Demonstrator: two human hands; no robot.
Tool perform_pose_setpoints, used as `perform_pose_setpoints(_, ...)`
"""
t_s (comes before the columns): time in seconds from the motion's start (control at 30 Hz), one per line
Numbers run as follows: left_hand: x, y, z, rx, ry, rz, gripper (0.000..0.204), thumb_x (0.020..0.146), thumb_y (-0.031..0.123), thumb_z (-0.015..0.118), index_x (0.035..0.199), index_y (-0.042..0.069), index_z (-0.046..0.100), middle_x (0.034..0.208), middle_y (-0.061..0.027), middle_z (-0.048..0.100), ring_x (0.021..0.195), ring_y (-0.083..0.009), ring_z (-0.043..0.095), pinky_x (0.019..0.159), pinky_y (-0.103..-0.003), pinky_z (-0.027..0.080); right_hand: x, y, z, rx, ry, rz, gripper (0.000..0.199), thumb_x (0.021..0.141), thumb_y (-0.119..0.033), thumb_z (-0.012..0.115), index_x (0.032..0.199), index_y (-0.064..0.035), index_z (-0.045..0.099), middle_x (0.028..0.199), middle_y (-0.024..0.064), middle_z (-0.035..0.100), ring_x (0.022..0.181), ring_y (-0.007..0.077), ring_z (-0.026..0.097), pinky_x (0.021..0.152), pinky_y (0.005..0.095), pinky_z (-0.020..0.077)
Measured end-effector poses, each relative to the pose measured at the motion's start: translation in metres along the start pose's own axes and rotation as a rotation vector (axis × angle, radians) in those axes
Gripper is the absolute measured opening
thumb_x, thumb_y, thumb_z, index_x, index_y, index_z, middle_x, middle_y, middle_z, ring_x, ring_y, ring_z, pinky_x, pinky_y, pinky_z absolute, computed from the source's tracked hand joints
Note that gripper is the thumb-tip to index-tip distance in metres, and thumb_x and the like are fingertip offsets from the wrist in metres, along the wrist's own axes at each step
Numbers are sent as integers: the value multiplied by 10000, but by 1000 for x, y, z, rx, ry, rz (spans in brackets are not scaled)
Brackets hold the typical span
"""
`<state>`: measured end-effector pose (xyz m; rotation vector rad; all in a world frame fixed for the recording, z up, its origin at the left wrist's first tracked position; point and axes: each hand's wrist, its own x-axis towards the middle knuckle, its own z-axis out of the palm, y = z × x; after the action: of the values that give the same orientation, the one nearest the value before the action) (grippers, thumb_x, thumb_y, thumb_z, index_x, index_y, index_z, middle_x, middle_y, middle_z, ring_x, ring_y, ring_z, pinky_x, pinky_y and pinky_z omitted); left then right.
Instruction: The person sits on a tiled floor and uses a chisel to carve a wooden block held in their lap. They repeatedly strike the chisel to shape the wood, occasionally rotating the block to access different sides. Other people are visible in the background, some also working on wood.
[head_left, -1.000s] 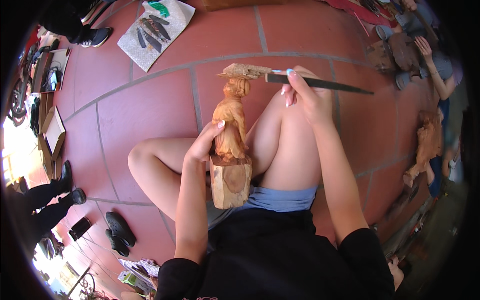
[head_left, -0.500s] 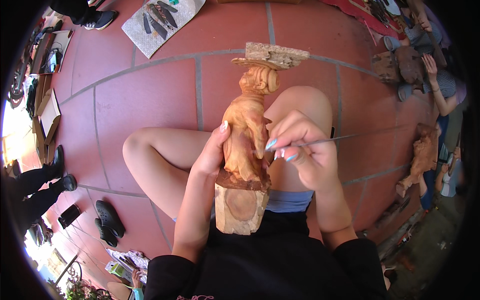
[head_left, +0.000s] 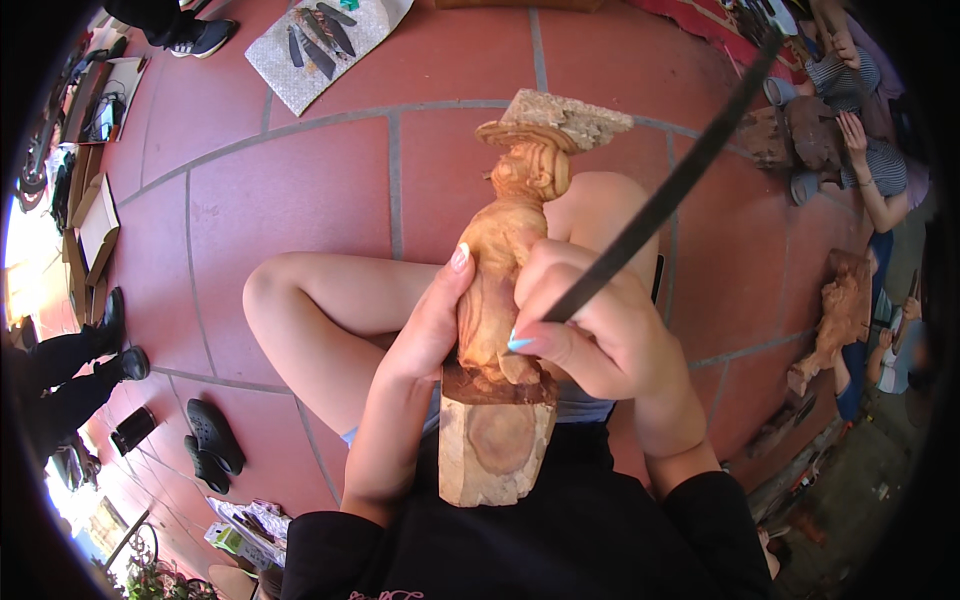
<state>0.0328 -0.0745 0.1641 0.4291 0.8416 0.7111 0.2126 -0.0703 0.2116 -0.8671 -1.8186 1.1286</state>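
A carved wooden figure (head_left: 487, 300) with a wide hat and a rough block base (head_left: 492, 450) stands tilted over my lap. My left hand (head_left: 428, 325) is closed around its left side, thumb along the body. In my right hand (head_left: 595, 325) a long, flat dark file (head_left: 672, 195) is pinched between thumb and fingers, its free end reaching up to the right. The hand is against the figure's lower right side, and my fingers hide the file's working end. The hat's top (head_left: 570, 118) is still rough wood.
A pale mat (head_left: 330, 50) with several dark flat tools lies on the red tiled floor ahead. Black clogs (head_left: 213, 440) and an open cardboard box (head_left: 95, 228) are at left. On the right, another person's hand (head_left: 855, 135) rests by a wood block; a carved piece (head_left: 832, 320) is nearer.
The file has swung from nearly level and edge-on to a steep slant, broad side showing. My right hand has moved slightly down and left on the figure, whose hat has shifted right.
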Motion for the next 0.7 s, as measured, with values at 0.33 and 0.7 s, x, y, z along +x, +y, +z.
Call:
perform_pose_setpoints(0.33,-8,-3,-4,79,27,-30,613,1067,484,371,1398,-25,458,1293,-147,607,1175,-208,595,1024,-355,471,6,2,2,7,-11,-70,156,901,-128,709,841,-13,623,710,65,549,648,167,507,603,285,378)
perform_pose_setpoints(0.7,-6,-12,-12,-7,-25,-87,587,1066,454,406,1418,-14,446,1327,-145,587,1202,-204,577,1044,-349,456,10,-4,2,-146,31,-98,108,888,-125,701,850,-40,648,788,70,592,671,227,573,589,335,419)
